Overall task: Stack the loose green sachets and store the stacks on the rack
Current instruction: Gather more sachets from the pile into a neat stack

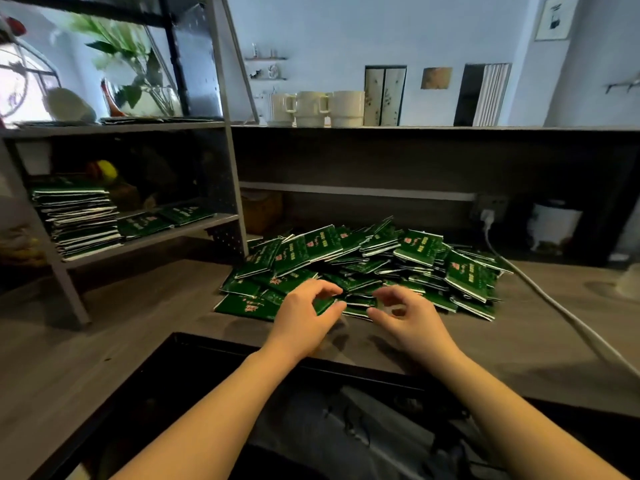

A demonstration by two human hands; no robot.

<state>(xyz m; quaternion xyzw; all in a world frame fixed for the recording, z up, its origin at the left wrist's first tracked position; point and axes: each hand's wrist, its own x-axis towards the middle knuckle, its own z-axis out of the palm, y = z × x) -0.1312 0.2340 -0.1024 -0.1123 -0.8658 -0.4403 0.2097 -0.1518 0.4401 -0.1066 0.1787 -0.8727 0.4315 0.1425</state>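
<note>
Loosely heaped, the sachets (363,268) lay on the counter (104,341) at the centre of the frame. Both hands were at the heap's near edge: the left hand (304,315) pinched a sachet between thumb and curled fingers, and the right hand (403,313) was curled over others, its grasp unclear. At centre left, a stack (78,220) sat on the rack (232,168). Mugs (311,109) lined the ledge above.

Left hand (304,315) and right hand (403,315) forward, fingers curled (grip unclear), forearms bare.
</note>
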